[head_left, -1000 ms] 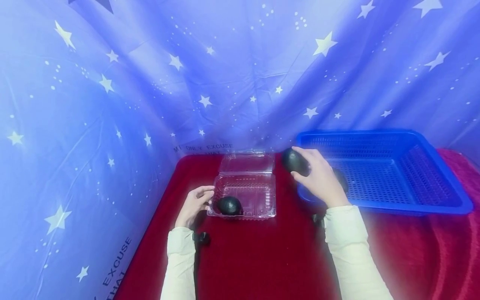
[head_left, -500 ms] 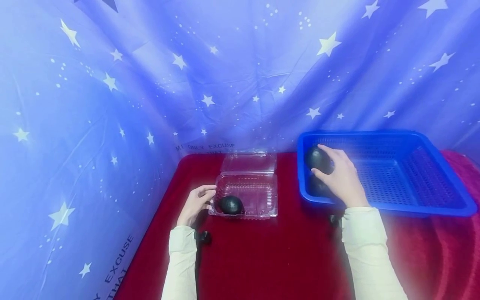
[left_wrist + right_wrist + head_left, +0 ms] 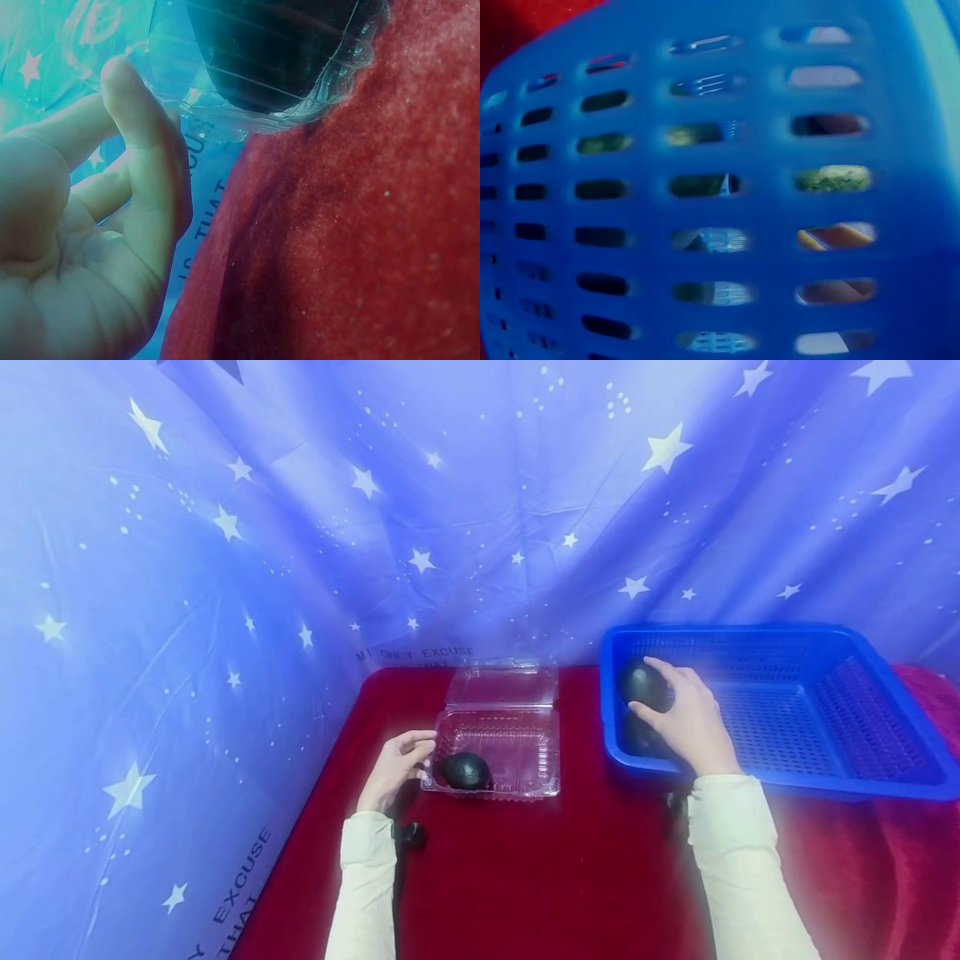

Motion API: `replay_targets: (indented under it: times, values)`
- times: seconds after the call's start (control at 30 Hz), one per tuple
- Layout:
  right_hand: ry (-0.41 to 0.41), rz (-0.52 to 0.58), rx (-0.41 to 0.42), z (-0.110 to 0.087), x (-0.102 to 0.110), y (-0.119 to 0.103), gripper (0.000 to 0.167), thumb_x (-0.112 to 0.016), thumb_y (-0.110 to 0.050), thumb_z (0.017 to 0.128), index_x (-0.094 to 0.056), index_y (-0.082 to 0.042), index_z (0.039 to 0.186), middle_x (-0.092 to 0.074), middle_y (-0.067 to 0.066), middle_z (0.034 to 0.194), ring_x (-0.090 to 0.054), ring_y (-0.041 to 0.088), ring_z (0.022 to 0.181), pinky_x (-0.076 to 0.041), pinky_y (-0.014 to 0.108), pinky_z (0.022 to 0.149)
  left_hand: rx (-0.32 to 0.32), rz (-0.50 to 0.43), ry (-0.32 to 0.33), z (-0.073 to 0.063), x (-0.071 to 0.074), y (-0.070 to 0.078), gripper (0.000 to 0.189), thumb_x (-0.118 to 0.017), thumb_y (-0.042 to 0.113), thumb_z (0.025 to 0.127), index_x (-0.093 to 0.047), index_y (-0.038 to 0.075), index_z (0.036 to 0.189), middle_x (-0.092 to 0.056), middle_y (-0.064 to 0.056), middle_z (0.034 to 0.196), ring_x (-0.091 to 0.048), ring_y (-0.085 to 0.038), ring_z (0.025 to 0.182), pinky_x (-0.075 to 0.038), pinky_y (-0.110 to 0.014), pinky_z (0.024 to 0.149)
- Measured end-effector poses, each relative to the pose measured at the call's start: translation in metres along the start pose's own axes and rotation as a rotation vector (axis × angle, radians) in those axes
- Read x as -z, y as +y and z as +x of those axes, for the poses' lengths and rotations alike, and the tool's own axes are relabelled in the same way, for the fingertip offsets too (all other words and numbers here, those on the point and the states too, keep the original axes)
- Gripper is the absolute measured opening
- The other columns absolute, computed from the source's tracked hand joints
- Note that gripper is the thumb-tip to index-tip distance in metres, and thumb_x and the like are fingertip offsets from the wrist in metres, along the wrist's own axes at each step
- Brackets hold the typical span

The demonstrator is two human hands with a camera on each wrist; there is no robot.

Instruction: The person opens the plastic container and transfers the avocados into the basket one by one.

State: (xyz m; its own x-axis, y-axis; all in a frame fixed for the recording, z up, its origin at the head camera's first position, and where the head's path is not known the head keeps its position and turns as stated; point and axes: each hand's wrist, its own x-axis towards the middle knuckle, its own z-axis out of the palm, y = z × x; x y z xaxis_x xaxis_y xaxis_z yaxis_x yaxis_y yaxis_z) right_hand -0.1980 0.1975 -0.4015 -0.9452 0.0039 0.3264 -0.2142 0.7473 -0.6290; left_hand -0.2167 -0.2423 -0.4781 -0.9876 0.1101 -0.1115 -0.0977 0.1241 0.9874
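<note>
My left hand (image 3: 393, 768) is at the left side of a clear plastic clamshell container (image 3: 521, 747), fingers loosely bent and fingertips right at its rim. One dark green avocado (image 3: 467, 771) lies in the container's near left corner; the left wrist view shows that avocado (image 3: 274, 49) through the clear wall. Inside the left end of a blue basket (image 3: 795, 727), my right hand (image 3: 697, 722) holds another avocado (image 3: 643, 683) between thumb and fingers. Just in front of it lies one more avocado (image 3: 641, 737), partly hidden by the hand. Slots in the basket wall (image 3: 645, 217) fill the right wrist view.
The container's lid (image 3: 502, 685) is folded back, away from me. Red cloth (image 3: 555, 868) covers the table. A blue curtain (image 3: 480, 510) with stars closes off the back and left side. The basket's near rim (image 3: 825, 789) stands above the cloth.
My right hand has carried its avocado rightward over the basket's left rim and down inside. Over the last half second it has hardly moved. The left hand stays at the container.
</note>
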Motion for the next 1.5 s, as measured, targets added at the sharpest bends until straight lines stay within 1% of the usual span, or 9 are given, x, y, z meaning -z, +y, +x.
replay_targets:
  times: [0.17, 0.3, 0.4, 0.47, 0.77, 1.03, 1.13, 1.33, 1.5]
  values:
    - [-0.011, -0.002, -0.004, 0.0, -0.003, 0.003, 0.067, -0.073, -0.023, 0.089, -0.044, -0.006, 0.147, -0.049, 0.032, 0.136, -0.044, 0.052, 0.125, -0.035, 0.071, 0.099, -0.001, 0.004, -0.001, 0.0, 0.0, -0.001, 0.037, -0.066, 0.012, 0.096, -0.06, -0.003, 0.129, -0.067, -0.012, 0.097, -0.057, -0.01, 0.068, -0.053, -0.021, 0.055]
    - [-0.034, -0.005, -0.009, 0.001, -0.004, 0.005, 0.068, -0.074, -0.023, 0.089, -0.043, -0.006, 0.147, -0.048, 0.032, 0.137, -0.043, 0.053, 0.125, -0.034, 0.071, 0.1, -0.001, 0.007, -0.006, 0.0, 0.001, -0.001, 0.036, -0.065, 0.013, 0.096, -0.061, -0.002, 0.129, -0.066, -0.014, 0.099, -0.057, -0.011, 0.068, -0.053, -0.022, 0.056]
    - [-0.052, -0.015, -0.01, 0.002, -0.006, 0.008, 0.069, -0.073, -0.022, 0.09, -0.042, -0.006, 0.149, -0.047, 0.033, 0.137, -0.043, 0.054, 0.125, -0.034, 0.072, 0.1, -0.002, 0.009, -0.003, 0.0, 0.0, -0.001, 0.036, -0.066, 0.013, 0.096, -0.061, -0.001, 0.128, -0.067, -0.014, 0.099, -0.057, -0.011, 0.069, -0.053, -0.022, 0.056]
    - [-0.061, -0.022, -0.004, 0.003, -0.007, 0.009, 0.069, -0.073, -0.022, 0.09, -0.041, -0.005, 0.149, -0.047, 0.033, 0.137, -0.043, 0.054, 0.125, -0.034, 0.072, 0.1, -0.002, 0.01, -0.001, 0.0, 0.0, 0.0, 0.035, -0.066, 0.013, 0.096, -0.062, -0.001, 0.128, -0.067, -0.013, 0.099, -0.058, -0.011, 0.069, -0.053, -0.022, 0.056]
    - [-0.087, -0.059, 0.01, 0.005, -0.009, 0.009, 0.067, -0.071, -0.013, 0.091, -0.039, -0.001, 0.149, -0.045, 0.035, 0.135, -0.043, 0.054, 0.125, -0.034, 0.069, 0.104, 0.004, -0.004, -0.011, 0.0, -0.001, 0.003, 0.037, -0.064, 0.011, 0.097, -0.059, -0.004, 0.13, -0.068, -0.016, 0.104, -0.057, -0.01, 0.069, -0.052, -0.021, 0.056]
    - [-0.115, -0.102, 0.052, 0.005, -0.013, 0.013, 0.053, -0.067, -0.008, 0.092, -0.047, 0.007, 0.139, -0.044, 0.038, 0.133, -0.042, 0.057, 0.121, -0.033, 0.068, 0.104, 0.0, 0.001, -0.011, -0.001, 0.0, 0.002, 0.037, -0.065, 0.012, 0.096, -0.059, -0.004, 0.129, -0.067, -0.011, 0.099, -0.057, -0.01, 0.069, -0.052, -0.021, 0.056]
    - [-0.13, -0.11, 0.062, 0.005, -0.014, 0.015, 0.052, -0.065, -0.007, 0.093, -0.046, 0.009, 0.139, -0.044, 0.039, 0.133, -0.041, 0.059, 0.121, -0.033, 0.069, 0.104, -0.002, 0.008, -0.012, -0.001, 0.001, 0.001, 0.038, -0.066, 0.013, 0.096, -0.06, -0.004, 0.129, -0.067, -0.009, 0.097, -0.057, -0.01, 0.069, -0.053, -0.021, 0.056]
    - [-0.187, -0.117, 0.042, 0.006, -0.014, 0.014, 0.053, -0.061, -0.01, 0.095, -0.043, 0.011, 0.14, -0.039, 0.041, 0.137, -0.036, 0.06, 0.125, -0.03, 0.07, 0.107, 0.002, 0.011, -0.011, 0.0, 0.0, 0.001, 0.037, -0.066, 0.013, 0.096, -0.06, -0.004, 0.129, -0.067, -0.006, 0.093, -0.057, -0.01, 0.069, -0.053, -0.021, 0.056]
    - [-0.228, -0.136, 0.03, 0.006, -0.014, 0.013, 0.053, -0.062, -0.015, 0.094, -0.048, 0.011, 0.137, -0.04, 0.041, 0.138, -0.036, 0.06, 0.126, -0.03, 0.07, 0.106, 0.01, 0.004, -0.008, -0.001, -0.001, 0.004, 0.036, -0.065, 0.013, 0.097, -0.06, -0.003, 0.128, -0.068, -0.008, 0.098, -0.058, -0.009, 0.069, -0.052, -0.02, 0.055]
